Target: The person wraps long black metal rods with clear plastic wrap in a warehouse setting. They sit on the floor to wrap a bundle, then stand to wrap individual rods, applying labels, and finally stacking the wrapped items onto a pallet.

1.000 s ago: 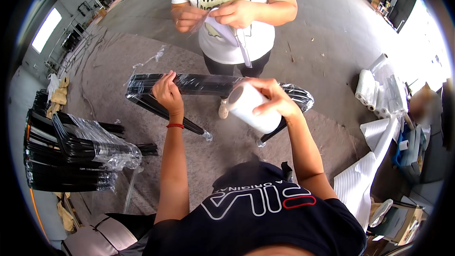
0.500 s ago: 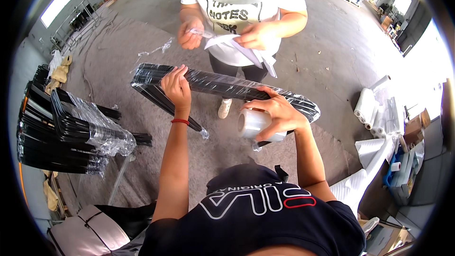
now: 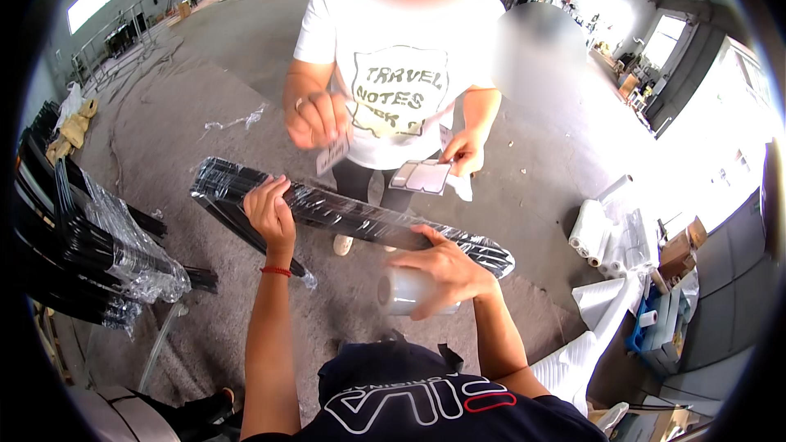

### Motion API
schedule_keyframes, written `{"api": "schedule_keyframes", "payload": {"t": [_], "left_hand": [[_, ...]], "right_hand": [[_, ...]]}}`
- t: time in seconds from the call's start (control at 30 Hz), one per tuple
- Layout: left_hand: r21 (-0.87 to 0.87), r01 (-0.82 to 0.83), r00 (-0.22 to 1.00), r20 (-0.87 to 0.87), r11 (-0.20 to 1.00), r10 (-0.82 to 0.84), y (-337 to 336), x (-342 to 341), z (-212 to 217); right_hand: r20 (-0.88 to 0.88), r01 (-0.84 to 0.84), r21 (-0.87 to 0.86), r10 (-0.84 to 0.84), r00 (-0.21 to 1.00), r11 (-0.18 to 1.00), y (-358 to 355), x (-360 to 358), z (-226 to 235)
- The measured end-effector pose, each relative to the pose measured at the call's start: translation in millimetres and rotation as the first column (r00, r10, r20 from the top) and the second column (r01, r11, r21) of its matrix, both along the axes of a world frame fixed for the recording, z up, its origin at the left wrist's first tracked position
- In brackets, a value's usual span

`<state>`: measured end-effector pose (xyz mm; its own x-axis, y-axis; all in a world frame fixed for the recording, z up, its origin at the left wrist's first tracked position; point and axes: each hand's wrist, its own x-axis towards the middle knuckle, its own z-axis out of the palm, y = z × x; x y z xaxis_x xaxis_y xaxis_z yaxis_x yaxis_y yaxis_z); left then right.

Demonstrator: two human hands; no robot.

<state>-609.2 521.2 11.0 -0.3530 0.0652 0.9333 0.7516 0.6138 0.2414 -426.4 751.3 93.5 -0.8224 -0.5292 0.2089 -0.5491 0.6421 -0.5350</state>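
Observation:
A long bundle of black bent bars (image 3: pixel 360 218), wrapped in clear film, lies crosswise before me, its left end bent back toward me. My left hand (image 3: pixel 272 211), with a red bracelet at the wrist, is closed round the bundle near that end. My right hand (image 3: pixel 449 268) grips a roll of clear stretch film (image 3: pixel 399 290) just under the bundle's right half, its forefinger reaching up to the bundle. Facing me, a person in a white shirt holds a small printed label (image 3: pixel 333 154) in one hand and a white sheet of labels (image 3: pixel 421 177) in the other.
More film-wrapped black bundles (image 3: pixel 135 245) are stacked at my left. Several film rolls (image 3: pixel 589 229) lie on the floor at the right, near white foam sheeting (image 3: pixel 565 368) and cardboard boxes (image 3: pixel 679 250). Scrap film (image 3: pixel 237 121) lies on the floor beyond the bundle.
The view has tilted upward, and the bundle and my hands sit lower and further left in the picture. The other person's hands have moved apart, with a label now separate from the sheet.

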Motion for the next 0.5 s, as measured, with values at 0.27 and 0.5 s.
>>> {"api": "schedule_keyframes", "payload": {"t": [0.27,0.5], "left_hand": [[-0.004,-0.011,1.000,-0.013,1.000,0.011,-4.4,-1.5,0.0],[-0.010,0.023,0.997,-0.079,1.000,-0.024,-20.3,-2.9,-3.2]], "right_hand": [[0.001,0.021,0.023,-0.021,1.000,1.000,-7.4,1.1,1.3],[-0.085,-0.031,0.026,0.033,0.996,0.999,-16.3,0.4,-0.5]]}}
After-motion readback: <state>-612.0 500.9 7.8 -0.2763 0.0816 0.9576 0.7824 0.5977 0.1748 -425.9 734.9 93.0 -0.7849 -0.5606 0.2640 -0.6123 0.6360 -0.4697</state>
